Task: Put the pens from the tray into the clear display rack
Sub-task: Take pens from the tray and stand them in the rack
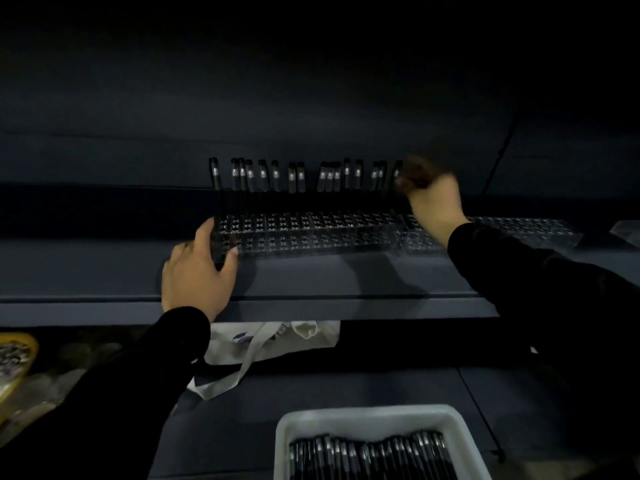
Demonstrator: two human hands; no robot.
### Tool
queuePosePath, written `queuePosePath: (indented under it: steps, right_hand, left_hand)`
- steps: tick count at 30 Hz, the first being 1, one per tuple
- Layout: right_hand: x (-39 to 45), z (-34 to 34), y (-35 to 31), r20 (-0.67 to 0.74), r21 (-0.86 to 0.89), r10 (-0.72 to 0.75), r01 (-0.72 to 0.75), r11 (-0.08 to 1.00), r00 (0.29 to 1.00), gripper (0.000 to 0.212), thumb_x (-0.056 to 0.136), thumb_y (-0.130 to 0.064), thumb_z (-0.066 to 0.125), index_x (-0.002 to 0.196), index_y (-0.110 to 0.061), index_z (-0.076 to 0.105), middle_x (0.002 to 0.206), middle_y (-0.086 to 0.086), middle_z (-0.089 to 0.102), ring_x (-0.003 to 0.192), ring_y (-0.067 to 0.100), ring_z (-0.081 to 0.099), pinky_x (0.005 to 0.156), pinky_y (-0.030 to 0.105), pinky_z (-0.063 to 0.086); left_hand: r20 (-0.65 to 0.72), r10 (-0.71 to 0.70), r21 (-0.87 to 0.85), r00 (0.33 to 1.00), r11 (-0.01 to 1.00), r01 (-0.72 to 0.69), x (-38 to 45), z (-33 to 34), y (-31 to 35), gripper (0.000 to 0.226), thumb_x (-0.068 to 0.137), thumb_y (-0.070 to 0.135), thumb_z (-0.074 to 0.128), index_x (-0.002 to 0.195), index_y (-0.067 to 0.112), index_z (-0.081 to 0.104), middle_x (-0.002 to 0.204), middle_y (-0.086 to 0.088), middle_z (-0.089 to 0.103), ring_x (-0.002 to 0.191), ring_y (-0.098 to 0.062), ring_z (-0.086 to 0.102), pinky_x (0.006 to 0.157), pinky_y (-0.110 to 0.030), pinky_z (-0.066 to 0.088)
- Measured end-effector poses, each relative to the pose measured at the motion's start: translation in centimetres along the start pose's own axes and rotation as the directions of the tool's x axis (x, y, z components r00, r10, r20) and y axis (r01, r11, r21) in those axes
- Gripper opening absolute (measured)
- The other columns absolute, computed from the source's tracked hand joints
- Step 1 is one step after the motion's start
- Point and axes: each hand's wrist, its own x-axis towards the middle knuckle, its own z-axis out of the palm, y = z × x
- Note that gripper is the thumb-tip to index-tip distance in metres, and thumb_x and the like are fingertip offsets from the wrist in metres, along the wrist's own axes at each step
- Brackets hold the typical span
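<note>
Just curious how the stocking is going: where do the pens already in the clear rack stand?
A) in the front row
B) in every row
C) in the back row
C: the standing pens line the far row of the clear rack; its nearer holes show bare.

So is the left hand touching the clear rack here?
Touching. The head view shows the left hand at the end of the clear rack, its fingers lying against the rack's corner and front edge.

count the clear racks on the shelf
2: one rack with standing pens, left hand steadying its left end; a second rack, no pens visible, to its right, partly hidden behind the right arm.
</note>
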Motion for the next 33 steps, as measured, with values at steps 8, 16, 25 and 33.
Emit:
queuePosePath:
  steps: [8, 16, 25, 33]
  right_hand:
    - [-16.0, -2.0, 5.4, 0.092, -0.081, 0.024, -0.016, 0.997, 0.995, 0.024, 0.087, -0.004, 0.065, 0.088, -0.026, 0.057, 0.070, -0.003, 0.054, 0.062, -0.001, 0.050, 0.063, 0.013, 0.042]
    - [-28.3, -1.6, 18.1, 0.190, -0.346, 0.442, -0.361, 0.866, 0.877, 0.021, 0.088, -0.002, 0.062, 0.081, -0.022, 0.057, 0.066, 0.000, 0.055, 0.058, 0.007, 0.053, 0.056, 0.016, 0.044]
    - [-32.3, 0.6, 25.0, 0.176, -0.686, 0.732, -0.451, 0.570, 0.658, 0.011, 0.082, -0.019, 0.070, 0.081, -0.018, 0.059, 0.085, -0.003, 0.058, 0.082, 0.010, 0.055, 0.071, 0.017, 0.038]
    - [-32.8, 1.4, 25.5, 0.190, -0.656, 0.758, -0.494, 0.571, 0.624, 0.026, 0.081, -0.010, 0.071, 0.104, -0.010, 0.059, 0.074, -0.008, 0.051, 0.074, 0.008, 0.055, 0.064, 0.009, 0.039]
  left_hand:
    - [0.006, 0.108, -0.086, 0.994, 0.991, -0.107, -8.9, 1.9, 0.4, 0.059, 0.095, 0.036, 0.053, 0.146, 0.013, 0.033, 0.154, -0.018, 0.025, 0.141, -0.035, 0.020, 0.115, -0.052, 0.016]
    - [0.683, -0.076, 0.117, 0.726, 0.993, -0.006, -23.3, 9.0, -3.4, 0.078, 0.095, 0.055, 0.039, 0.151, 0.029, -0.008, 0.161, -0.005, 0.005, 0.147, -0.026, 0.007, 0.115, -0.041, 0.015]
    - [0.702, -0.220, 0.137, 0.677, 0.975, 0.175, -26.7, 11.2, -5.0, 0.083, 0.096, 0.032, 0.050, 0.151, 0.025, -0.012, 0.126, -0.011, 0.058, 0.116, -0.027, 0.054, 0.094, -0.034, 0.044]
    - [0.682, -0.261, 0.089, 0.684, 0.957, 0.277, -26.9, 11.1, -4.7, 0.084, 0.095, 0.024, 0.055, 0.152, 0.030, -0.007, 0.120, -0.012, 0.060, 0.111, -0.027, 0.056, 0.095, -0.035, 0.045]
